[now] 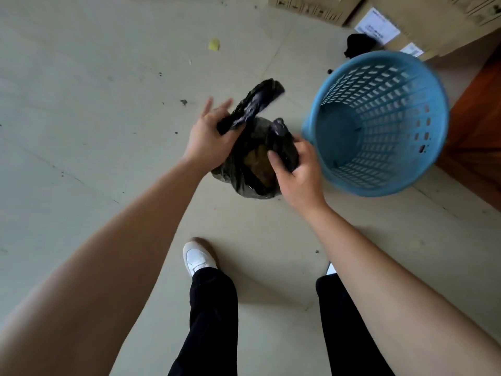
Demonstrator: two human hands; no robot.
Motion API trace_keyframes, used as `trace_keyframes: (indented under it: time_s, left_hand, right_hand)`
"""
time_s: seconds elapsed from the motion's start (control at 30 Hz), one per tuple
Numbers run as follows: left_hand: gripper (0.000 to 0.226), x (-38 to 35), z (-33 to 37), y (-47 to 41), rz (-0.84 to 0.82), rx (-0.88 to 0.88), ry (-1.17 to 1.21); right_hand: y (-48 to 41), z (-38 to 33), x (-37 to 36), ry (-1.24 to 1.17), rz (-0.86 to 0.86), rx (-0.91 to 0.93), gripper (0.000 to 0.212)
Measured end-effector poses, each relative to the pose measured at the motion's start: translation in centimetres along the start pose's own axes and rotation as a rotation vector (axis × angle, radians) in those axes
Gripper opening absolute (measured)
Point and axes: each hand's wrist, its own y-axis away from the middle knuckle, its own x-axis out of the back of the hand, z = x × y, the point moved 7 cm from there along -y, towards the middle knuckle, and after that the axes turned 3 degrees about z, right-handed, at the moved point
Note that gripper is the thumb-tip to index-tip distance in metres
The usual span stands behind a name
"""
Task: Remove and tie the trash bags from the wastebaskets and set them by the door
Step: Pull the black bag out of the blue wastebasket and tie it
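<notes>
Pale floor tiles (108, 131), speckled with dirt, run up to a stack of cardboard boxes (406, 12) at the far edge. A blue wastebasket (379, 147) stands with no liner in it. The black trash bag (252, 169) is already out of it, just to its left, held low between the two hands with its mouth open enough to show brownish rubbish inside. The left hand (208, 139) pinches one twisted flap (254, 104) of the bag's rim under its thumb, two fingers sticking out straight. The right hand (298, 172) has thumb and curled fingers wrapped around the opposite flap (279, 128). This looks like the start of tying. The next move probably calls for crossing the flaps and pulling them snug without letting the bag tip. A brown wooden surface (477, 118) at the right may be the door; I cannot tell.
</notes>
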Motion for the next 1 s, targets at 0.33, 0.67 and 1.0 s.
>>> trace_keyframes:
  time_s: [0.33,0.67,1.0]
  left_hand:
    - [0.061,-3.1,-5.7,4.3,-0.15,0.583,0.936]
    - [0.049,-3.1,-3.5,5.3,-0.399,0.236,0.478]
    - [0.047,-3.7,-2.7,5.7,-0.433,0.333,0.609]
  right_hand:
    - [-0.8,1.7,-0.9,0.074,-0.257,-0.166,0.019]
    - [-1.5,-0.3,-4.2,0.469,-0.653,0.032,0.028]
    - [-2.2,0.1,-1.5,-0.383,-0.571,-0.503,0.056]
